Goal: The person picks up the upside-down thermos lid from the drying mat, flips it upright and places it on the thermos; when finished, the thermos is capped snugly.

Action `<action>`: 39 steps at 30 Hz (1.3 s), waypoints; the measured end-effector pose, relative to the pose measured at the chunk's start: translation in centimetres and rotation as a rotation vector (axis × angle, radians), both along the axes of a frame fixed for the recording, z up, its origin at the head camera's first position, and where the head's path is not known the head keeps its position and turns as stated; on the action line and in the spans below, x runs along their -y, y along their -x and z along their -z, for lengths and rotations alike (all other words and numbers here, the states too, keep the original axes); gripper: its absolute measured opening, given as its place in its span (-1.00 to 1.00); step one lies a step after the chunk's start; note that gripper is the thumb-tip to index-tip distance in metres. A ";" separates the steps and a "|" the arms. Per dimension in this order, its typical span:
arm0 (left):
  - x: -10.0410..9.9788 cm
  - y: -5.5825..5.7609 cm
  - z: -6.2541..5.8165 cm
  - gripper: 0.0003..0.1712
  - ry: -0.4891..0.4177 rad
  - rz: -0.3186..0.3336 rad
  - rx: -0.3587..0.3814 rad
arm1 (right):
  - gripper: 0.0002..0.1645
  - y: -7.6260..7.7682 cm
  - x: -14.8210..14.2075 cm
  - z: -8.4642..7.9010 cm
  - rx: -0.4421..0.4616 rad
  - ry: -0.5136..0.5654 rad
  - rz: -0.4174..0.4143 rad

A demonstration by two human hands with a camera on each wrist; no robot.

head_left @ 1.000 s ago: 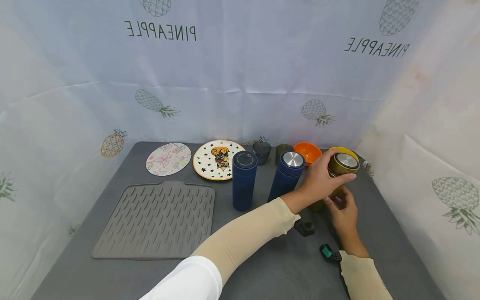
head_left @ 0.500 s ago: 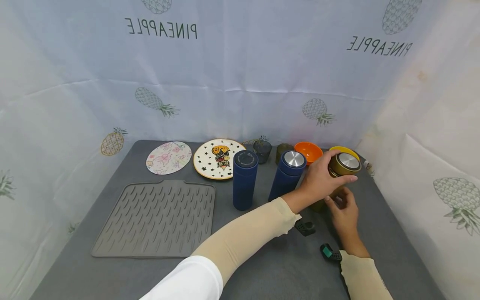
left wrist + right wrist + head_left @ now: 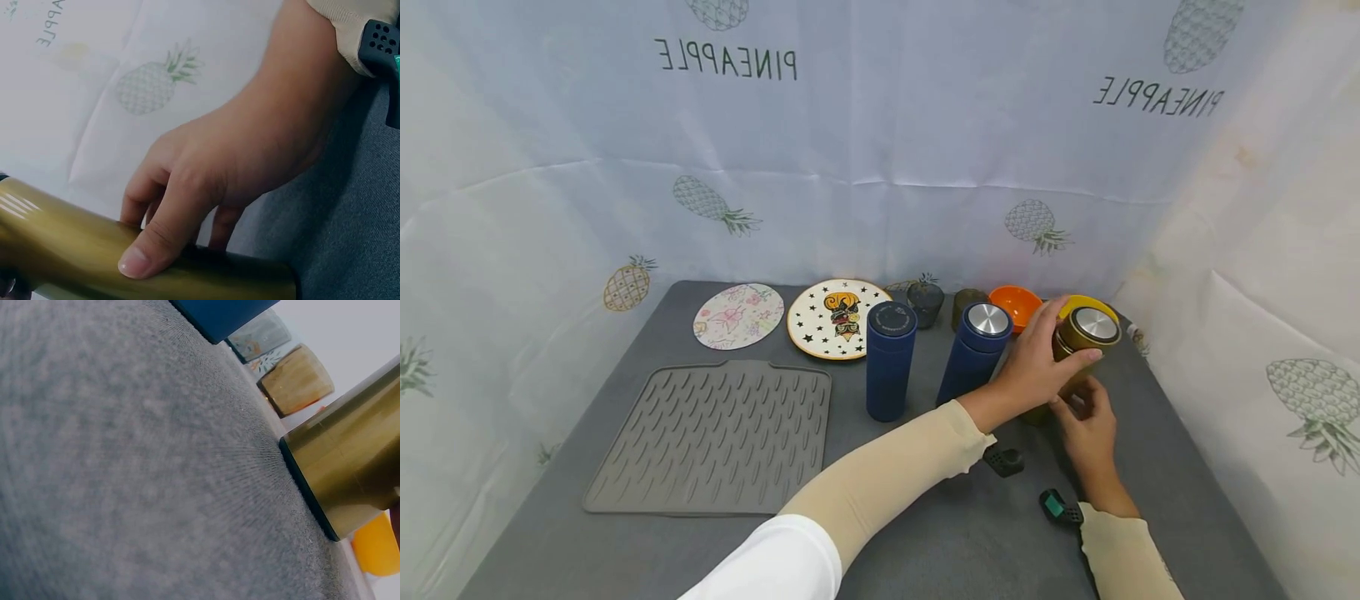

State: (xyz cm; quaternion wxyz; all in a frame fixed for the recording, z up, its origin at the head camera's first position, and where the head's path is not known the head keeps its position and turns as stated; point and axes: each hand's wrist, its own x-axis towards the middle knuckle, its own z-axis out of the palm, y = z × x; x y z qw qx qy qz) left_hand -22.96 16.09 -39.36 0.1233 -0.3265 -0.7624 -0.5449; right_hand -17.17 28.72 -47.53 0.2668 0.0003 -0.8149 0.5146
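Note:
A gold-olive vacuum flask (image 3: 69, 240) with a silver-topped lid (image 3: 1095, 323) stands on the table at the right, its base on the dark surface (image 3: 156, 456) in the right wrist view. My left hand (image 3: 1032, 360) grips its upper part just below the lid top, thumb on the near side. Lower down, my right hand (image 3: 1090, 427) holds the flask's body between thumb and fingers. The left wrist view shows this right hand (image 3: 206, 165) around the lower body. Two blue flasks stand to the left, one with a dark lid (image 3: 892, 318), one with a silver lid (image 3: 987, 319).
A grey ribbed mat (image 3: 715, 442) lies at the left. Behind it are a floral placemat (image 3: 737, 317) and a star-patterned plate (image 3: 812, 308). Along the back stand a dark glass (image 3: 925, 304), a brown cup (image 3: 967, 302), an orange bowl (image 3: 1017, 307) and a yellow bowl (image 3: 1086, 302).
My left hand has shifted slightly left and its wrist a little down, the fingers turning around the flask's top. The right hand stays in place on the body.

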 end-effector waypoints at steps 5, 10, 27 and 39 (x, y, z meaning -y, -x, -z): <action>0.3 -0.2 0.2 -0.27 0.013 0.009 -0.034 | -0.35 -0.1 0.0 0.0 0.006 0.020 -0.012; 0.2 -0.5 -0.2 -0.19 0.050 0.010 0.009 | -0.33 -0.2 0.0 0.1 -0.001 0.032 -0.020; -0.6 -0.7 -1.7 -0.19 0.072 -0.196 0.060 | -0.25 0.3 0.3 -0.2 0.056 0.049 -0.019; -0.4 -0.6 -1.6 -0.29 0.054 -0.046 -0.054 | -0.27 1.1 -0.7 1.3 0.017 0.073 -0.017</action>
